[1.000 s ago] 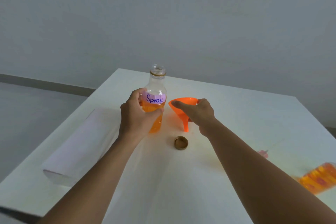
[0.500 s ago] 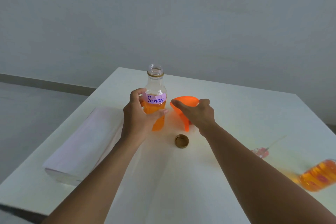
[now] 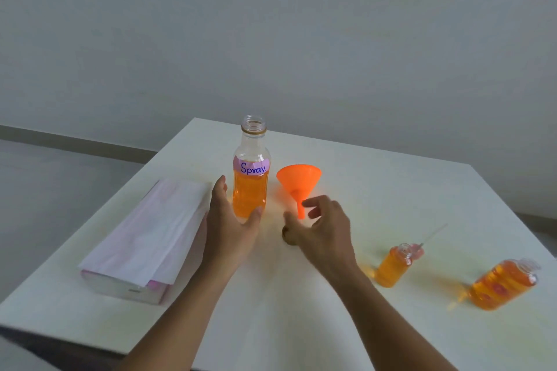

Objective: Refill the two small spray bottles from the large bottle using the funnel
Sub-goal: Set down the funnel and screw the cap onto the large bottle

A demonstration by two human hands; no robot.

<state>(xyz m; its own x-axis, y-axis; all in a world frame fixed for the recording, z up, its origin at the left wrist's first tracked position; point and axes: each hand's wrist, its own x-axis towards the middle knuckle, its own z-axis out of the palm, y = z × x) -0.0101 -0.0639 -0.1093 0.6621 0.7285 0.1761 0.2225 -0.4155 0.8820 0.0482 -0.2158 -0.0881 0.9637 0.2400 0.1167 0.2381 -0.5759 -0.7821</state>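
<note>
Two bare forearms reach up from the bottom edge of the frame over a white desk point(image 3: 376, 196). At lower right a small spray bottle point(image 3: 503, 285) holds orange liquid. It looks tilted toward the right edge and is blurred. At lower left lies a flat white and pink paper pack point(image 3: 150, 238). A second small spray bottle point(image 3: 391, 266), right of centre, is uncapped and filled with orange liquid. A pink spray head point(image 3: 417, 248) with its thin tube lies just behind it.

At centre, the left hand point(image 3: 232, 226) is spread open with its fingers point(image 3: 221, 190) straight. It cups the lower left side of the large bottle without gripping it, and the thumb tip lies at the bottle's base. The right hand point(image 3: 325, 232) holds nothing, and its fingers point(image 3: 313, 202) are loosely curled just in front of the funnel's spout. A brown cap point(image 3: 285, 233) peeks out from behind this hand on the desk.

The orange funnel point(image 3: 298, 179) sits just right of the large bottle, wide mouth up and spout pointing toward the right hand. The large bottle point(image 3: 250, 187) stands upright and uncapped, about two-thirds full of orange liquid, with a pink label reading "Spray". A plain grey wall point(image 3: 271, 39) fills the upper frame.
</note>
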